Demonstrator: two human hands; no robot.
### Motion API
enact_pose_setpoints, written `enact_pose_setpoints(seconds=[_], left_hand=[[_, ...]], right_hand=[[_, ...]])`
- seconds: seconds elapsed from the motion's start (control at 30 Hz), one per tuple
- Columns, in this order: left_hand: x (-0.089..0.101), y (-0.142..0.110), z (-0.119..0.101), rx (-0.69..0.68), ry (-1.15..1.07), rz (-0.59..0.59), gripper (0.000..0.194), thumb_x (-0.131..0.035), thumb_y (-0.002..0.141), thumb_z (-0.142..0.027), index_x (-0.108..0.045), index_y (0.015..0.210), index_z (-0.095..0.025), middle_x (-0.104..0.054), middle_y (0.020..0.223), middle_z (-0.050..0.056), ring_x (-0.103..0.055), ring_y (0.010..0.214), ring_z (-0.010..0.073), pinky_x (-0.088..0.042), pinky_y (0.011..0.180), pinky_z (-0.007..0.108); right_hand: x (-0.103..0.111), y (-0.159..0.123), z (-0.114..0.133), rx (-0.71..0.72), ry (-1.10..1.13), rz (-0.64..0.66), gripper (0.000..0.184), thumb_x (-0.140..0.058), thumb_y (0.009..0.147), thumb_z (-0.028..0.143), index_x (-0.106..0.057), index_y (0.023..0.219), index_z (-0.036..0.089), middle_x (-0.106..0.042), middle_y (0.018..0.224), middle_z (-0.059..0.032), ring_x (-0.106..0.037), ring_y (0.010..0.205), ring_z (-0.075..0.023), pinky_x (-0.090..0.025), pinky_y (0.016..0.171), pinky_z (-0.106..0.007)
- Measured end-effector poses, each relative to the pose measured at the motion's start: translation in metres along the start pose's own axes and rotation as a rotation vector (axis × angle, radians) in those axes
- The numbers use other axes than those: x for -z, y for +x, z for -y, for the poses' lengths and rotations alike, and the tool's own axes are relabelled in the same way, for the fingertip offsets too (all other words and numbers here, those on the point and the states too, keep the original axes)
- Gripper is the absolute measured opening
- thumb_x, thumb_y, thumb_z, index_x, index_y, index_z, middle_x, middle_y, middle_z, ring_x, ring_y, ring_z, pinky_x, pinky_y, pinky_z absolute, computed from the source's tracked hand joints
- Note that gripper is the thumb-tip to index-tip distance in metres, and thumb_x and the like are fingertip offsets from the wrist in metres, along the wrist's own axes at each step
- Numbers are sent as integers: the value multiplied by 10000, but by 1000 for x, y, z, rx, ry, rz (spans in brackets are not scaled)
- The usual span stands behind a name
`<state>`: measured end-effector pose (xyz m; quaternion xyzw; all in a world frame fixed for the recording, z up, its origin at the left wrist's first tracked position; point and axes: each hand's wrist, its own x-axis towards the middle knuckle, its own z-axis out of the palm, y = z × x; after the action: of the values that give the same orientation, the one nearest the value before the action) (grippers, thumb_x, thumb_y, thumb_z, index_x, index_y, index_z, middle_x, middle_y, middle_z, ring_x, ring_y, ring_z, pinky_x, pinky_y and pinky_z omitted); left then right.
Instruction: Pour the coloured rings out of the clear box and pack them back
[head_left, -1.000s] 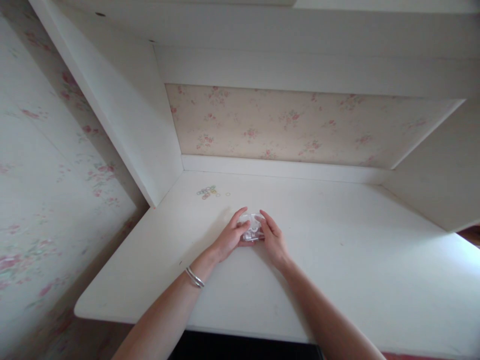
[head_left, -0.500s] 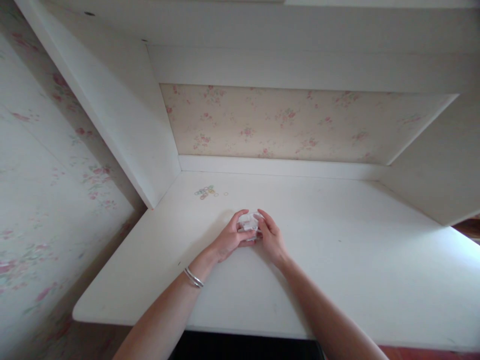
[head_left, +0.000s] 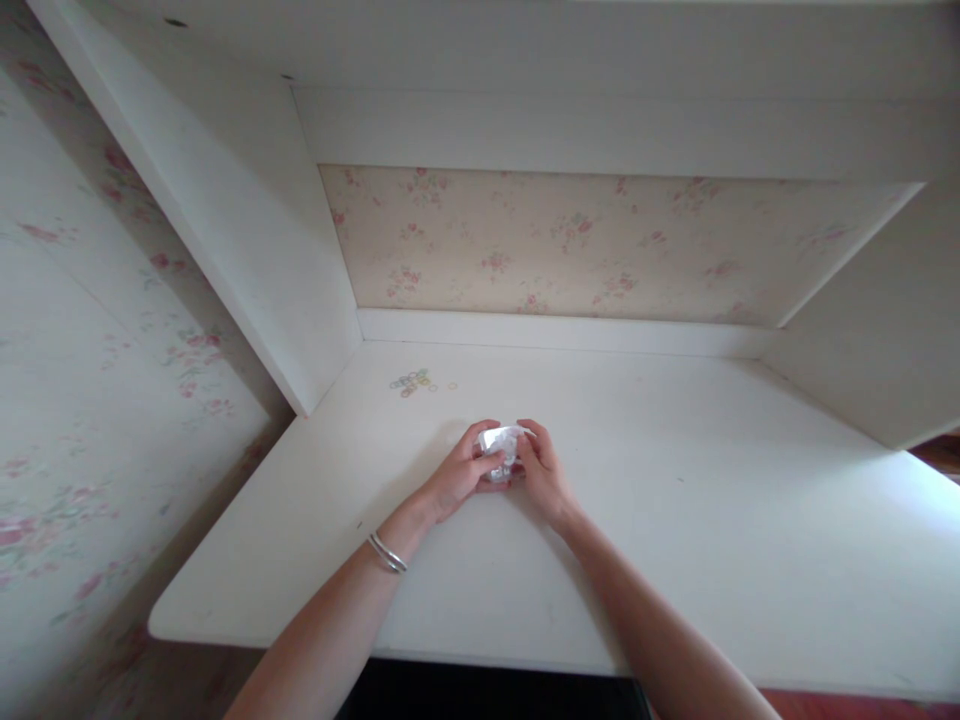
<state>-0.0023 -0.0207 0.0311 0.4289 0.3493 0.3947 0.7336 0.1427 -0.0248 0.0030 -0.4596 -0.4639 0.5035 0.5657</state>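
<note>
A small clear plastic case (head_left: 498, 440) is held between my two hands, low over the middle of the desk. My left hand (head_left: 459, 478) is closed around its left side, thumb across the front. On the other side my right hand (head_left: 547, 475) grips the right edge, its thumb pressed on the face. Light glints off the top of the case; what is inside cannot be made out. Farther back to the left lies a loose cluster of thin coloured rings (head_left: 411, 382), with one single ring (head_left: 452, 386) just right of it.
The white desk (head_left: 675, 560) has an upright side panel (head_left: 247, 210) at left and another at right. A low back ledge (head_left: 562, 332) runs below the floral wallpaper. A shelf overhangs the top. The desk's rounded front-left corner shows near the floor.
The case has tilted slightly in my hands, and its upper part now catches bright light. My thumbs have shifted a little on it. The rings lie as before.
</note>
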Motion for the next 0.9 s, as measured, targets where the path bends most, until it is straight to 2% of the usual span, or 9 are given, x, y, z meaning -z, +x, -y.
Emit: enact_pose_setpoints(seconds=[0.2,0.37,0.5,0.6,0.73,0.83,0.9], left_hand=[[2,1,1,7,-15,19,506,-694,746,-276,-458,1193,-280,-610,1037,72,-645,860,199,-523,796,430],[3,2,0,20,-10,1,420,-592,807,-433,-484,1179,-272,-619,1044,74,-656,813,203,-542,728,418],[3,3,0,11,-17,-21,408,-561,818,-467,-499,1172,-275,-618,1059,76,-661,789,200,-551,695,415],[0,2,-1,-7,-40,-38,475,-588,803,-459,-463,1230,-291,-615,1087,84,-658,801,202,-552,686,402],[-5,-2,-3,-47,-94,-47,655,-677,757,-373,-350,1322,-322,-566,1178,91,-614,956,212,-533,779,412],[-6,-3,-4,-40,-16,-25,614,-703,729,-359,-429,1273,-286,-531,1199,100,-577,1012,227,-539,764,391],[-5,-3,-4,-47,106,-38,503,-688,729,-395,-530,1180,-239,-550,1132,98,-586,929,201,-547,679,321]], right_hand=[[1,-1,-1,-16,1,-9,453,-551,783,523,-479,1154,273,-595,977,-19,-560,694,-132,-469,570,-249],[1,0,-1,12,-8,-24,473,-570,780,501,-501,1187,269,-587,940,-19,-557,706,-136,-472,580,-250],[1,0,3,-1,41,-27,478,-603,760,477,-511,1182,272,-602,954,-22,-574,736,-146,-484,611,-261],[1,0,7,-29,50,-45,491,-610,755,465,-514,1196,272,-619,972,-27,-591,776,-156,-490,647,-270],[2,0,9,-30,56,-111,489,-587,763,483,-515,1195,266,-606,1060,-41,-597,829,-164,-502,667,-275],[2,-1,11,-25,40,-155,495,-576,764,502,-502,1202,282,-594,1093,-38,-606,818,-162,-512,633,-272],[2,-1,12,-11,22,-180,488,-571,769,503,-496,1202,291,-584,1127,-37,-615,831,-167,-521,629,-279]])
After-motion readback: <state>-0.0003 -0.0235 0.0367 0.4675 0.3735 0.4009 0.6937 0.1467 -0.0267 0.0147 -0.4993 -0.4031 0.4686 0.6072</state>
